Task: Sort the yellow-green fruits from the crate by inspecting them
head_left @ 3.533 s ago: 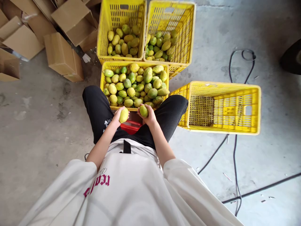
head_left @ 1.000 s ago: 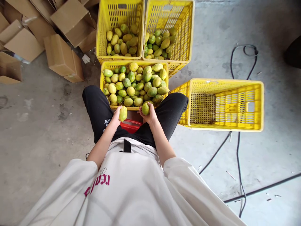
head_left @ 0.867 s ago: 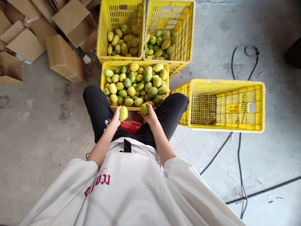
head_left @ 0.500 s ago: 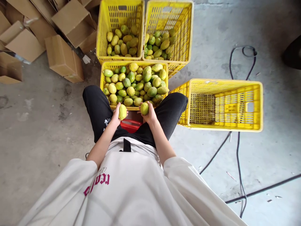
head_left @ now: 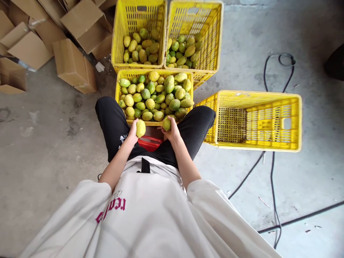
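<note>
My left hand [head_left: 132,134] is closed around a yellow lemon [head_left: 140,128], held just in front of the near edge of the full yellow crate. Opposite it, my right hand [head_left: 173,132] grips a greener lemon [head_left: 166,124], its fingers curled partly beneath the fruit. Both hands are between my knees, a small gap apart. The near crate [head_left: 117,89] is heaped with several yellow and green lemons [head_left: 149,104].
Behind stand two more yellow crates, the left one [head_left: 117,46] and the right one [head_left: 216,53], each part-filled with lemons. A yellow crate [head_left: 274,147] lies at my right near black cables [head_left: 272,186]. Cardboard boxes [head_left: 71,64] pile up at the far left. Something red [head_left: 150,143] shows beneath me.
The lemon in my right hand sits a little differently, turned within the fingers. The left lemon also appears slightly rotated. The whole view has shifted a touch.
</note>
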A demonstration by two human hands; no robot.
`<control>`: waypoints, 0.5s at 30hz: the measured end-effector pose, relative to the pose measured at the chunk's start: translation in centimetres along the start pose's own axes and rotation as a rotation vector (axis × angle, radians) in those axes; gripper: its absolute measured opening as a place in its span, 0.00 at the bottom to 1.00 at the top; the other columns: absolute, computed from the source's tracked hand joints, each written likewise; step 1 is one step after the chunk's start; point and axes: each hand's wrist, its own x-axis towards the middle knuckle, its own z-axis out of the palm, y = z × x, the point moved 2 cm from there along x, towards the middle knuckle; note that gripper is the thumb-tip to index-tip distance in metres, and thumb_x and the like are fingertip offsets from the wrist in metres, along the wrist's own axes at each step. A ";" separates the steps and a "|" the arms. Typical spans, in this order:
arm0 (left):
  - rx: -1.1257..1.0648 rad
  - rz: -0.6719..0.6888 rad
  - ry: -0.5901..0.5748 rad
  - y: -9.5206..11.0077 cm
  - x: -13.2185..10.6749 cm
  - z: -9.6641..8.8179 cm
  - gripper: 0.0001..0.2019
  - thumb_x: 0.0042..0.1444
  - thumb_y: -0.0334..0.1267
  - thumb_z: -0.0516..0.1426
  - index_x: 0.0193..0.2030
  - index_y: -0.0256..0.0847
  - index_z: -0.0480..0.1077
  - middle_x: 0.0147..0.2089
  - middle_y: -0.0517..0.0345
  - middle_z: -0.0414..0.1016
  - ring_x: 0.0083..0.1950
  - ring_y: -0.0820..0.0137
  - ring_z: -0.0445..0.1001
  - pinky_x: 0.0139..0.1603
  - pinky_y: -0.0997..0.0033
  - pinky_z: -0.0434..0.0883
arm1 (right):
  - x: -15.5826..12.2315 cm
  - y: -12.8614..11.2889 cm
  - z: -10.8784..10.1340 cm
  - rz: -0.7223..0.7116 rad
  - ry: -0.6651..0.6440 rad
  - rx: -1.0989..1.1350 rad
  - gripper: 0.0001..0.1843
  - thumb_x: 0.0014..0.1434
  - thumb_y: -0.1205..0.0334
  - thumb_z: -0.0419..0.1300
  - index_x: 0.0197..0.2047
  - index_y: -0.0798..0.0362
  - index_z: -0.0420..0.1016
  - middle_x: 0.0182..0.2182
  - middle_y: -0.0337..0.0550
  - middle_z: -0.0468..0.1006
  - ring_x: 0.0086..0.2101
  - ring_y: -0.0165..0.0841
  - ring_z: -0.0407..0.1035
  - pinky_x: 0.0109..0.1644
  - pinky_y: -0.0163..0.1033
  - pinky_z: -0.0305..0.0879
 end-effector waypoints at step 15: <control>0.084 0.075 -0.061 0.0 -1.6 1.5 0.14 0.77 0.50 0.70 0.44 0.42 0.79 0.35 0.56 0.87 0.31 0.66 0.85 0.34 0.71 0.77 | 1.2 0.4 -0.1 -0.041 -0.081 0.030 0.18 0.76 0.49 0.76 0.39 0.47 0.78 0.28 0.35 0.81 0.23 0.28 0.71 0.20 0.28 0.59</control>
